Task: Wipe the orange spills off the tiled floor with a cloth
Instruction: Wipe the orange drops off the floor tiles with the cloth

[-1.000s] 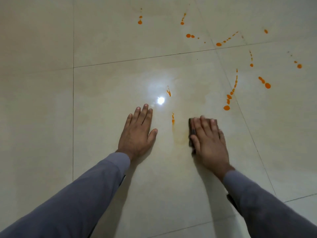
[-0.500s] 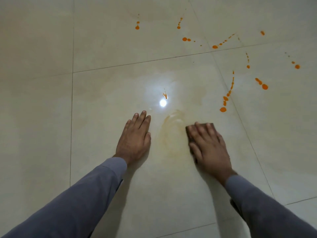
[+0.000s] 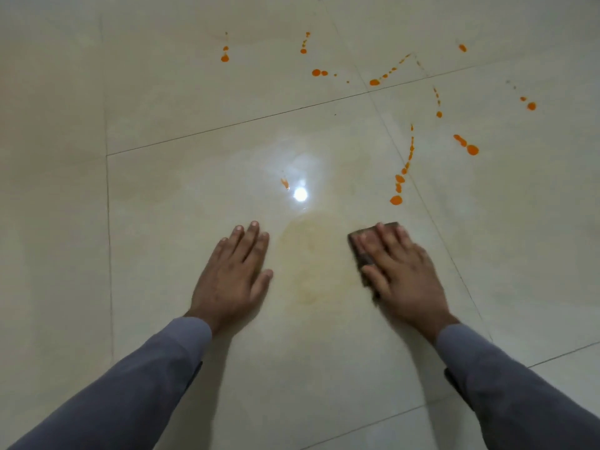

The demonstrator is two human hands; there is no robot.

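Your right hand (image 3: pixel 401 271) lies flat on a dark cloth (image 3: pixel 363 246), fingers straight and close together, pressing it onto the tiled floor (image 3: pixel 324 368); nothing is curled round or pinched. Only the cloth's far and left edges show past your fingers. Your left hand (image 3: pixel 232 274) rests palm down on the bare tile, fingers extended and relaxed, holding nothing, well apart from the cloth.

Between your hands sits a faint yellowish smear (image 3: pixel 308 254) on the tile surface. Just beyond it a bright light reflection (image 3: pixel 300 193) shows, with one small orange drop (image 3: pixel 284 182) just beside it to the left.

A line of orange spills (image 3: pixel 401 180) runs away from you near the grout joint, its nearest blob just beyond the cloth and not touching it. Further drops (image 3: pixel 467 145) lie to the right, and more scattered drops (image 3: pixel 319 73) mark the far tiles. Grey sleeves (image 3: pixel 156 378) cover both forearms.
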